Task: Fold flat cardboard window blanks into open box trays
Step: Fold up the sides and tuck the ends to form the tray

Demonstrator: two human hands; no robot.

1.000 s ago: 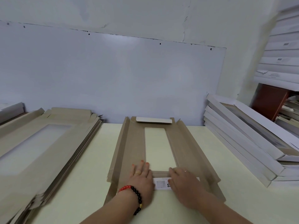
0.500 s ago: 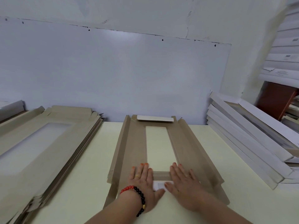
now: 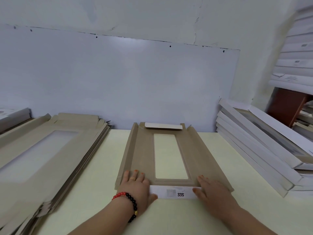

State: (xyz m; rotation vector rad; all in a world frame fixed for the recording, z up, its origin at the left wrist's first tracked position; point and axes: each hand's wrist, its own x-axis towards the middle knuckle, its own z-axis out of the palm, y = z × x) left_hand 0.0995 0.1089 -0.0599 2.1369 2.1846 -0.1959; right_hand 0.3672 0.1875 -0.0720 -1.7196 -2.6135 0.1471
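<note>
Pressing flat on the blank (image 3: 145, 160) lying mid-bench (image 3: 94, 167), the left hand (image 3: 135, 185) and right hand (image 3: 214, 190) have slid apart from the middle, fingers straight, creasing the near white flap (image 3: 175, 193) folded inward; side walls probably come next.

The window blank (image 3: 144, 153) is matt brown cardboard with a smooth white printed near flap (image 3: 174, 193), lying on a smooth pale-yellow tabletop (image 3: 101, 175), beside a stack of matt brown blanks (image 3: 42, 150) and white-faced folded trays (image 3: 257, 150).
</note>
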